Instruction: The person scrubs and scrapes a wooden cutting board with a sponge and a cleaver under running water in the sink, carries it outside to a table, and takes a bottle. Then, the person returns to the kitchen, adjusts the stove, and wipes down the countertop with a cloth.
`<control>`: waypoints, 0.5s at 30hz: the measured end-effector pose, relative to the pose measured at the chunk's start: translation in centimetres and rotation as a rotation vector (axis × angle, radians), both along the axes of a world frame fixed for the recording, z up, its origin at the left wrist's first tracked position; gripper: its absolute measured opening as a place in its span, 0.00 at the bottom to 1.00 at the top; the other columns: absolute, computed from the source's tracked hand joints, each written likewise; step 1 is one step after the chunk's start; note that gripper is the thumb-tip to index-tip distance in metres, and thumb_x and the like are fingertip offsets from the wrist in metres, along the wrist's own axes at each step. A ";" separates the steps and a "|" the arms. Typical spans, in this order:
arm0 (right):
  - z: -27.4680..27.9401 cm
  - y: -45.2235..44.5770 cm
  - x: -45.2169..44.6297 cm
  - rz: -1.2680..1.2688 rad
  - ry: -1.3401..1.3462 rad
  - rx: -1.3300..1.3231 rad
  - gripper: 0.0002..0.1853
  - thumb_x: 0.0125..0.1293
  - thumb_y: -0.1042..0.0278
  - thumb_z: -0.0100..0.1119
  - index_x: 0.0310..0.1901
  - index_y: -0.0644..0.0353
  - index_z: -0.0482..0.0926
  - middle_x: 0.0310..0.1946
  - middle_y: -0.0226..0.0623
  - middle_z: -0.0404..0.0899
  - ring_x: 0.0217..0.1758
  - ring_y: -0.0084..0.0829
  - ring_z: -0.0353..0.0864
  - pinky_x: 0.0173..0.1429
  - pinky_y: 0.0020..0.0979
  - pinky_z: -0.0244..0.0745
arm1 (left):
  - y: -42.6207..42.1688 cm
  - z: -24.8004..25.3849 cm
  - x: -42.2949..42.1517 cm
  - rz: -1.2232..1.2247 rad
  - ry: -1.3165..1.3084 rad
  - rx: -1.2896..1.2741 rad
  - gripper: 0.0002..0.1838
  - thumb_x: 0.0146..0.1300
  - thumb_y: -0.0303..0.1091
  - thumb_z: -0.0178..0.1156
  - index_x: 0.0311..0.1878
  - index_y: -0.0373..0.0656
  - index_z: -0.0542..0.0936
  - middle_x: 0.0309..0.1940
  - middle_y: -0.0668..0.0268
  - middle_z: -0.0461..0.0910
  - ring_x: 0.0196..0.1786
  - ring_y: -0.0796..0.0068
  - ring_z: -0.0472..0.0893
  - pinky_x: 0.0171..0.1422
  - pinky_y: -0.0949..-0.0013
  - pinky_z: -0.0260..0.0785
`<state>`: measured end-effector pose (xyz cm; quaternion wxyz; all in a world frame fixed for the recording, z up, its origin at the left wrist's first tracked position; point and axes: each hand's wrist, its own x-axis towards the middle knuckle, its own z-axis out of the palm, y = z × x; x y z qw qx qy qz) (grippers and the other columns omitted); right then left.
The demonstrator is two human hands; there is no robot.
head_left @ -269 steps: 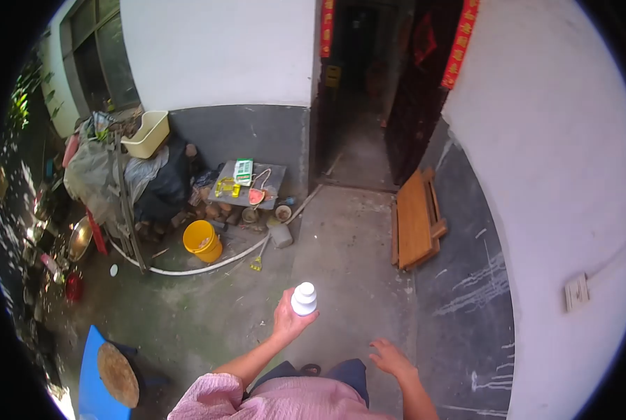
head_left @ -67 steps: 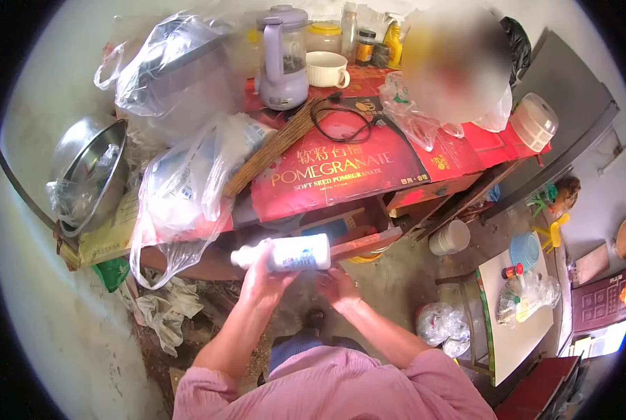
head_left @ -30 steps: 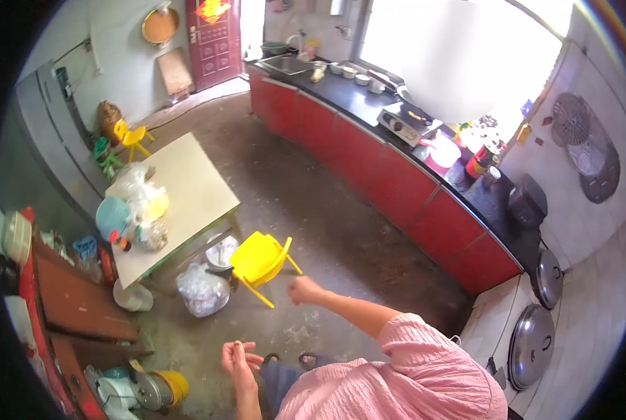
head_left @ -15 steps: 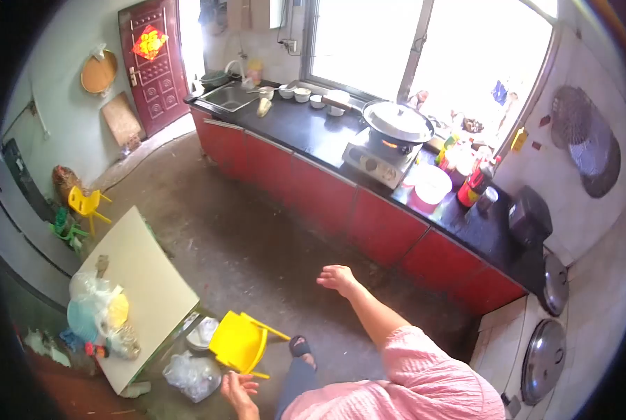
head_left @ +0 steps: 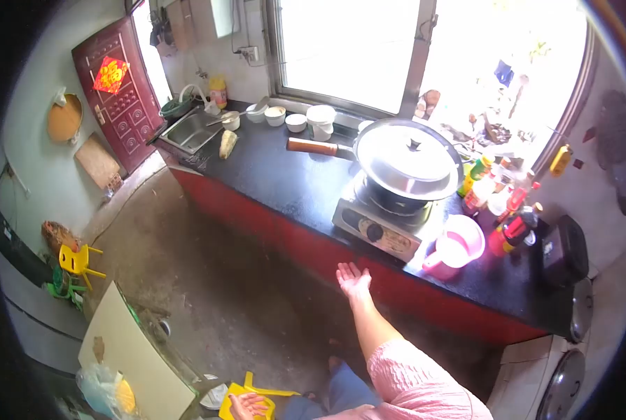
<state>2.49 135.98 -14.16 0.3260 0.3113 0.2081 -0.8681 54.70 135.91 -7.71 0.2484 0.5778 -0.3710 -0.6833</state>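
My right hand (head_left: 354,279) reaches forward with fingers apart and nothing in it, just short of the counter's front edge below the gas stove (head_left: 377,227). On that stove sits a wok with a wooden handle (head_left: 313,145), covered by a shiny metal lid (head_left: 407,157). To the right of the stove stands a pink plastic dipper (head_left: 460,241). Low in the view, my left hand (head_left: 248,405) is open and empty, in front of a yellow chair (head_left: 267,392).
The black counter (head_left: 271,182) carries several white bowls (head_left: 275,115), a pale vegetable (head_left: 227,144), sauce bottles (head_left: 515,227) and a black container (head_left: 564,250). A sink (head_left: 190,133) is at its left end. A table (head_left: 134,350) with plastic bags stands lower left.
I have moved closer to the counter and stove, which now look larger. My right hand has turned palm up. The yellow chair and table have shifted lower in view.
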 end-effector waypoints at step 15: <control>-4.7 -1.9 2.9 -0.232 -0.174 -0.242 0.34 0.75 0.40 0.31 0.56 0.66 0.73 0.59 0.49 0.75 0.65 0.46 0.72 0.70 0.52 0.64 | -11.7 1.1 -31.3 -0.523 -0.040 -0.314 0.19 0.72 0.46 0.49 0.43 0.39 0.82 0.36 0.60 0.85 0.32 0.71 0.82 0.36 0.68 0.73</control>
